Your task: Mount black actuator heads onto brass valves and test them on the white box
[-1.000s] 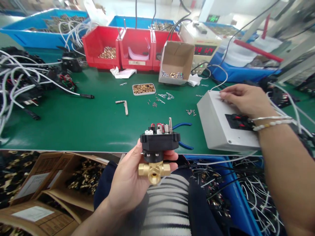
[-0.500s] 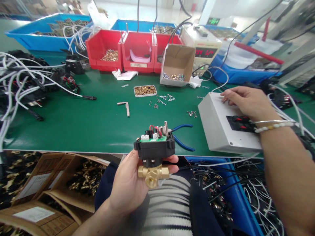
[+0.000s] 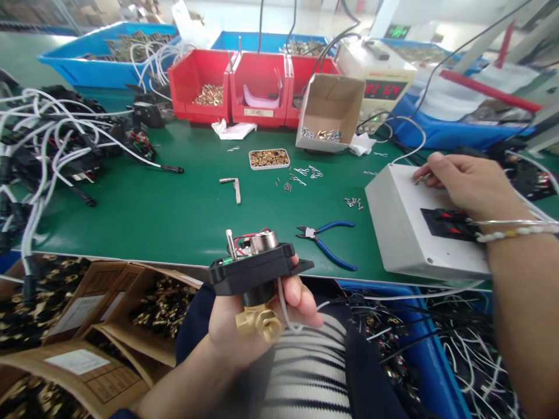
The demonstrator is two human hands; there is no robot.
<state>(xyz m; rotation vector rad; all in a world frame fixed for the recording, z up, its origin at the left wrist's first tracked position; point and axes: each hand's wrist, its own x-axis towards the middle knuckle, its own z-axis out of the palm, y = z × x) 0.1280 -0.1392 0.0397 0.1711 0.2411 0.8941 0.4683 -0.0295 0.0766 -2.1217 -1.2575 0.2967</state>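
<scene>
My left hand is wrapped round a motorized brass valve in front of the bench edge. Its black housing is uncovered, showing a silver motor, a metal shaft, red wires and part of a green board; the brass body hangs below. A thin pale cable runs down past my fingers. On top of a grey control box, my right hand pinches a small metal toggle switch, mostly hidden by the fingertips. Blue-handled cutting pliers lie between the valve and the box.
Behind are red bins, a small carton and a power supply with lit digits. A tray of brass parts, clips and screws lie mid-bench. White cables pile at left; cartons and a blue crate stand below.
My left hand has turned the valve, so the motor and shaft now show from another side. My right hand stays at the box top. The view has shifted slightly left.
</scene>
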